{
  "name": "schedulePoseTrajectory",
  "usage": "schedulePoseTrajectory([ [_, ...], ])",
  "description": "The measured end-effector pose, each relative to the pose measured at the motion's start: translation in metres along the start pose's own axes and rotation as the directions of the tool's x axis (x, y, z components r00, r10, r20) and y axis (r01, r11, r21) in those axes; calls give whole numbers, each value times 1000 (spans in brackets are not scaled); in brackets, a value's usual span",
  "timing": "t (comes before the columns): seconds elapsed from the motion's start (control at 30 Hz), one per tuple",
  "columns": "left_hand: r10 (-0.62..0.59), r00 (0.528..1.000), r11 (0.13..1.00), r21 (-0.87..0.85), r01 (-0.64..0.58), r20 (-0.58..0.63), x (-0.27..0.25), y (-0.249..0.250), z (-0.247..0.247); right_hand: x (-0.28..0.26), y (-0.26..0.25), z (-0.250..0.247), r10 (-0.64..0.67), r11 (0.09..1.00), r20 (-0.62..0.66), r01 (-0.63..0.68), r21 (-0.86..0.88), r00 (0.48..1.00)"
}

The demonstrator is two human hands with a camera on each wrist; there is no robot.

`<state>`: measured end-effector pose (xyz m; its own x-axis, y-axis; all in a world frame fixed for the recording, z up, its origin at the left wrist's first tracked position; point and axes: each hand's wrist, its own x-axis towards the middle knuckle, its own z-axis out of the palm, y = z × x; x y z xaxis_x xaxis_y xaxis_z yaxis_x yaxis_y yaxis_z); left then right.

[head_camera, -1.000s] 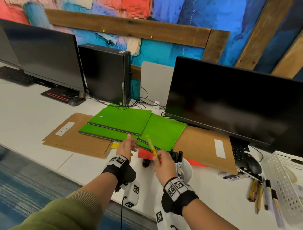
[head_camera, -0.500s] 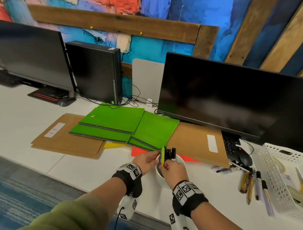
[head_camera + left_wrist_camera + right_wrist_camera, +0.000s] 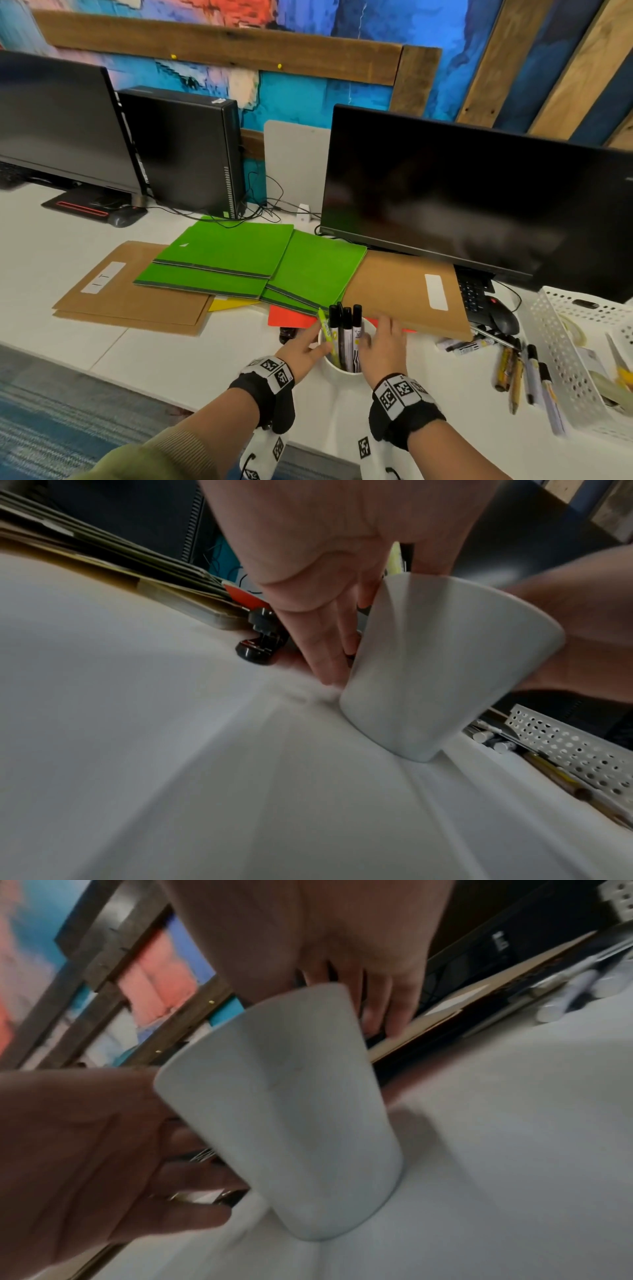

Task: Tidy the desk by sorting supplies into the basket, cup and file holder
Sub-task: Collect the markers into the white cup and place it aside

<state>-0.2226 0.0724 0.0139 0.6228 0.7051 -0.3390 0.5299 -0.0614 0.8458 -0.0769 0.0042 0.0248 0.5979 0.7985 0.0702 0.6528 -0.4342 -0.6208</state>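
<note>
A white cup (image 3: 342,365) stands near the desk's front edge and holds three black markers (image 3: 347,329) and a yellow-green highlighter (image 3: 323,329). My left hand (image 3: 305,344) lies against the cup's left side with straight fingers (image 3: 329,642) that touch its wall (image 3: 445,656). My right hand (image 3: 380,339) is at the cup's right side with its fingers (image 3: 387,1001) loosely extended past the rim, holding nothing. The right wrist view shows the cup (image 3: 284,1110) between both hands. Green notebooks (image 3: 274,267) and brown folders (image 3: 404,291) lie behind it.
Loose pens and markers (image 3: 513,370) lie to the right, beside a white perforated basket (image 3: 561,359). A black clip (image 3: 260,639) sits left of the cup. Red (image 3: 291,317) and yellow (image 3: 229,303) sheets stick out from under the notebooks. A monitor (image 3: 479,205), keyboard and mouse (image 3: 503,318) stand behind.
My right hand lowered the highlighter into the cup and let it go. My left hand came in from the notebooks to the cup's left side.
</note>
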Motion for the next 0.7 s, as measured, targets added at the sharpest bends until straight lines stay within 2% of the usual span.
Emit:
schedulePoseTrajectory([
  [0.07, -18, 1000, 996, -82, 21, 26, -3, 0, 5, -1, 5, -3, 116, 990, 214, -129, 49, 970],
  [0.13, -38, 999, 993, -111, 42, 36, -1, -5, 11, -4, 9, -3, 177, 976, 297, -207, 72, 938],
  [0.33, -27, 999, 980, -199, 20, -30, 8, 7, 28, 6, 26, -6, 235, 972, 215, -235, -27, 948],
  [0.43, 5, 999, 980, -198, -12, -34, 12, 18, 36, 9, 37, -15, 260, 965, 173, -264, 0, 950],
  [0.57, 89, 996, 981, -177, -84, 21, 16, 30, 52, 12, 52, -29, 280, 957, 140, -288, 37, 950],
  [0.7, 96, 995, 975, -202, -89, 24, 24, 37, 68, 17, 70, -41, 280, 952, 150, -294, 84, 948],
])
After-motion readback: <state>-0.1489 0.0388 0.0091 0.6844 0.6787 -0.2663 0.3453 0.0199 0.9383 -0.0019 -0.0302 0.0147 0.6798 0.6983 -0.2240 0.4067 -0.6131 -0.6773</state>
